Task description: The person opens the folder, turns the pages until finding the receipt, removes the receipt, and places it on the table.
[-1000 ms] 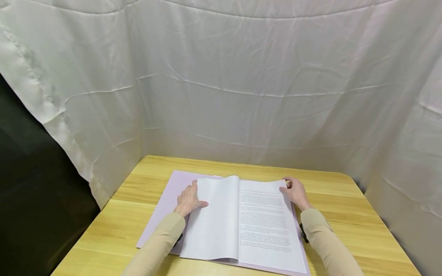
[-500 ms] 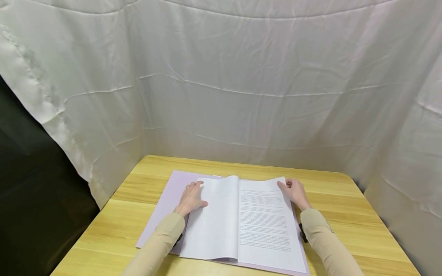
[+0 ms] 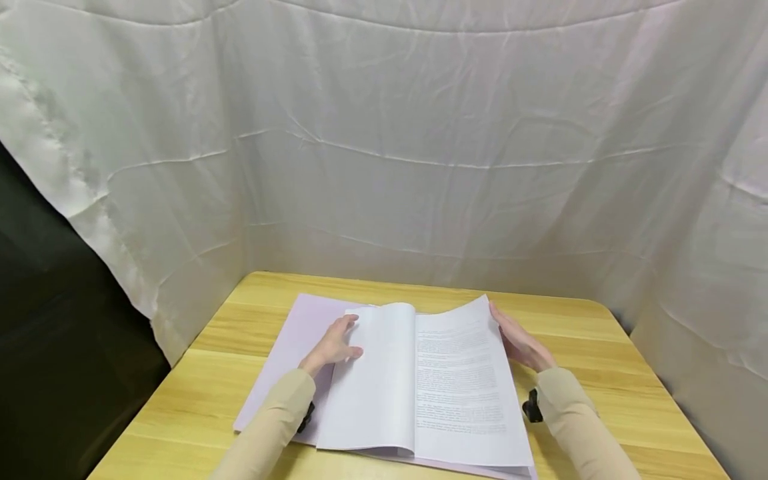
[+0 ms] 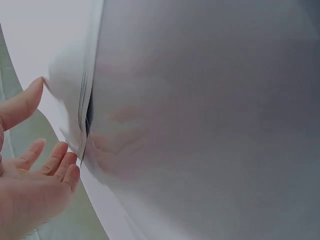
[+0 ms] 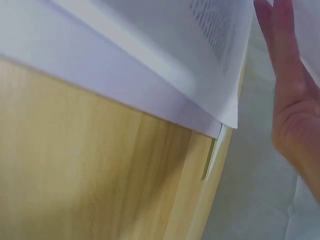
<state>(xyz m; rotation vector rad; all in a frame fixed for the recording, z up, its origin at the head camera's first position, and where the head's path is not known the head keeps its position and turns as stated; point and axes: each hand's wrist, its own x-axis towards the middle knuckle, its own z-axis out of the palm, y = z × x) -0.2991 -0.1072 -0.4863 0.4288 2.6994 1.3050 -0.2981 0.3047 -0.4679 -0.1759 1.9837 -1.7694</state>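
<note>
Currently paper booklet (image 3: pixel 444 407) lies open on desk (image 3: pixel 186 393), lilac cover (image 3: pixel 306 327) underneath. Left hand (image 3: pixel 331 345) loose, fingers spread at blank left page's (image 3: pixel 378 387) outer edge. Right hand (image 3: pixel 521 340) released, fingers straight, touching printed right page (image 3: pixel 459 367) near its lifted top corner. Beige sleeves (image 3: pixel 273 413); pale curtain (image 3: pixel 450 133) behind desk.

Worktop (image 3: pixel 198 373), one, set before me: yellowish wood-look surface, streaked grain running side to side, far corners rounded. Directly upon it, one lilac cover (image 3: pixel 288 347), spread open: broad strip exposed to my left, narrow margin along the near edge at my right. Soft shadow on the worktop beside the lilac cover, seen from my right wrist.
</note>
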